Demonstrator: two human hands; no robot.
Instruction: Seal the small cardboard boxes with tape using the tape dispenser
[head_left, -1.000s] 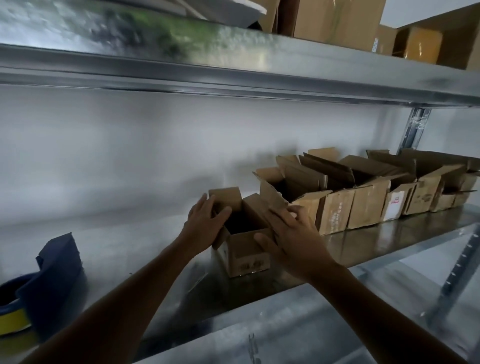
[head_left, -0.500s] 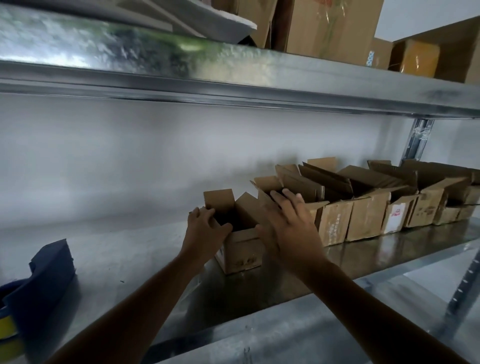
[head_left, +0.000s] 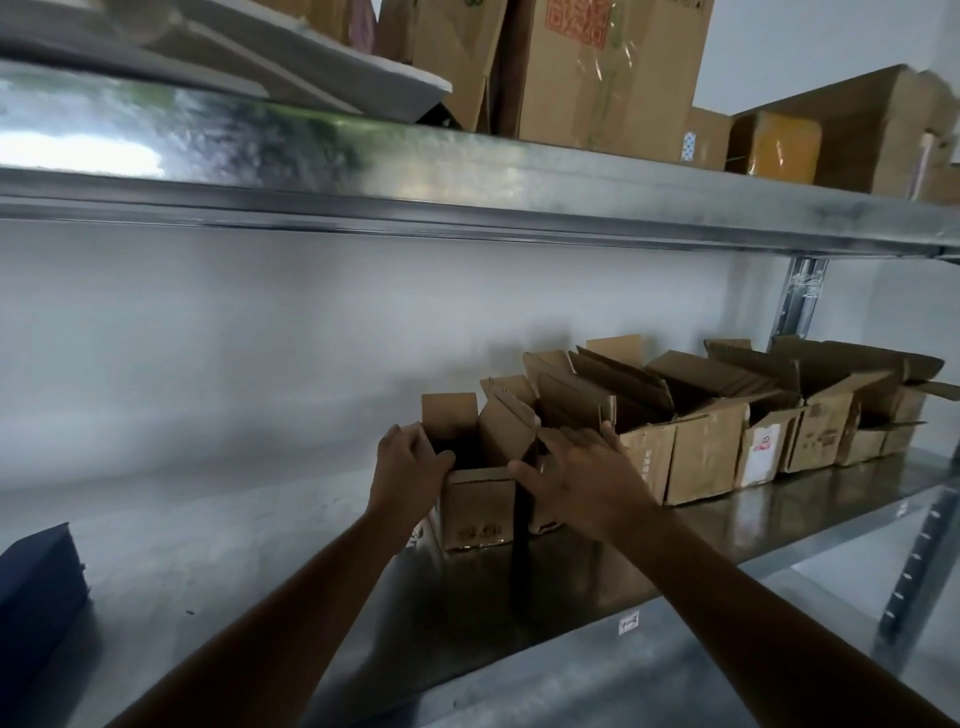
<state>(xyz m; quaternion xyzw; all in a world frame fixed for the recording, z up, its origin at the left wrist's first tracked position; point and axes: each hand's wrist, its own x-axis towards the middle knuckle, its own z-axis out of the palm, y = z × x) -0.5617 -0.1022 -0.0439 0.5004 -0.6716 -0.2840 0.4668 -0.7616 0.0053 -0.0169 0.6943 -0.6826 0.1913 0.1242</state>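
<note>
A small open cardboard box (head_left: 475, 506) stands on the metal shelf (head_left: 218, 545), its back flap and right flap upright. My left hand (head_left: 410, 470) grips the box's left side, fingers curled over the rim and thumb on the front edge. My right hand (head_left: 582, 478) lies against the box's right side with fingers fairly straight, reaching over the neighbouring box's flap, thumb touching the front rim. A dark blue tape dispenser (head_left: 36, 587) sits at the far left edge, partly cut off.
A row of several open small boxes (head_left: 696, 452) runs to the right along the shelf. An upper metal shelf (head_left: 467, 176) hangs overhead, carrying larger cartons (head_left: 602, 67). A steel upright (head_left: 802, 301) stands at the right.
My left hand slid from the back flap down to the box's left side. My right hand moved from the front flap to the right side. The view tilted upward.
</note>
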